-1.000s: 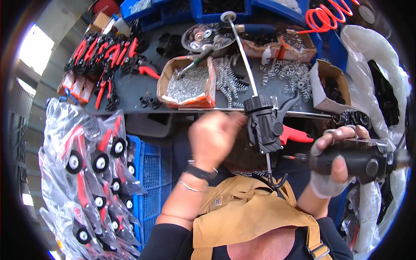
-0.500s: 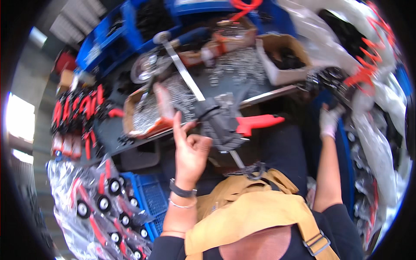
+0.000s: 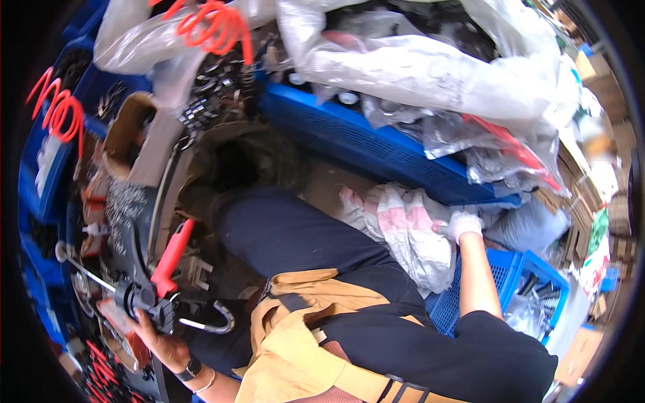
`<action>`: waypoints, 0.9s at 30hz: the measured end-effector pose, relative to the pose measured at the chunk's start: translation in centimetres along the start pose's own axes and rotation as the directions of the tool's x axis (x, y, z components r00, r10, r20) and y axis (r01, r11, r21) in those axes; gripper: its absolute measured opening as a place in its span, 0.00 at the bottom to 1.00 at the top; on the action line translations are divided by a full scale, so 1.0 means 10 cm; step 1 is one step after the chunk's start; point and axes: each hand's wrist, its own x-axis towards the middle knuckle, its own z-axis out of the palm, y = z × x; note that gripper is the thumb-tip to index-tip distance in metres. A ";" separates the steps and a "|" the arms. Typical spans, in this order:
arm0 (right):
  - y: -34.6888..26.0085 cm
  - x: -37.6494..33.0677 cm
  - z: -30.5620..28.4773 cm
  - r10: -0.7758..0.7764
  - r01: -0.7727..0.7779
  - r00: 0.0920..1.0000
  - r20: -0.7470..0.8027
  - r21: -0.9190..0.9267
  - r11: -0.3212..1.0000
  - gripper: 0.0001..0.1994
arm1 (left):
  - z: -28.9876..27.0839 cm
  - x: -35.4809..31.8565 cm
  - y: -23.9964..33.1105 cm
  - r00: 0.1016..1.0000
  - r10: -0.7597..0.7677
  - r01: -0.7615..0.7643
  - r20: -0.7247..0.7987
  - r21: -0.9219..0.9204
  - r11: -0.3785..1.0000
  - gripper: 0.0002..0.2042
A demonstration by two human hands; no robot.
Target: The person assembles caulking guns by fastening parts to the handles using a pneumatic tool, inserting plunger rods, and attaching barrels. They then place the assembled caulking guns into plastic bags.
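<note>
My left hand [image 3: 160, 341], bare with a wristwatch, is at the lower left, its fingers curled against the black body of a rod tool [image 3: 144, 297]. The tool has a red lever [image 3: 172, 252], a thin metal rod and a hook end [image 3: 216, 321]. My right hand [image 3: 463, 224] wears a white glove and grips a crumpled white and pink cloth [image 3: 402, 227] beside my dark trouser leg. A tan apron covers my lap.
A long blue crate [image 3: 376, 151] runs behind the cloth under clear plastic bags [image 3: 430, 67]. A smaller blue basket [image 3: 531, 282] sits by my right arm. On the left are a cardboard box [image 3: 127, 134], orange coiled hoses [image 3: 215, 23], metal parts and red-handled pliers [image 3: 101, 369].
The view has swung to the right. My right hand let go of the black power tool and reached down to the cloth. My left hand went from open fingers back onto the rod tool.
</note>
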 end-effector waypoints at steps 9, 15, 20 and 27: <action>-0.28 2.13 2.58 0.127 -0.068 0.992 -0.002 0.837 0.544 0.60 | -0.22 0.22 -0.03 0.975 -0.190 0.200 0.114 -0.088 0.976 0.17; -0.75 2.05 2.20 0.215 -0.216 0.973 0.089 0.692 0.689 0.56 | -0.52 0.08 0.07 0.933 -0.021 0.146 0.360 -0.323 0.935 0.16; -0.15 1.90 2.08 0.374 -0.372 0.920 0.118 0.563 0.738 0.53 | 0.22 -0.17 0.12 0.879 0.472 -0.463 -0.070 0.113 0.879 0.18; 3.18 1.41 3.36 0.602 -0.625 0.772 0.203 0.411 0.663 0.49 | 0.50 0.50 -0.03 0.929 0.325 -0.222 0.175 -0.439 0.871 0.23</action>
